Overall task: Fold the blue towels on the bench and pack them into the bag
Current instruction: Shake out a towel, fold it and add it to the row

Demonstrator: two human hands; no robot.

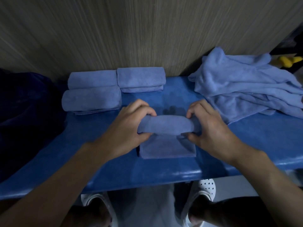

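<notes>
Your left hand and right hand each pinch an end of the towel mid-desk, folding it over. Three folded towels sit far left, the heap on the right is unfolded, and packing looks not yet begun.

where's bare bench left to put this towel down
Bare bench shows between the back right folded towel and the loose pile, behind the left hand and right hand; along the front edge below the towel being folded; and right of the right hand, in front of the pile. Crowded: back left, two more folded towels beside the dark bag.
</notes>
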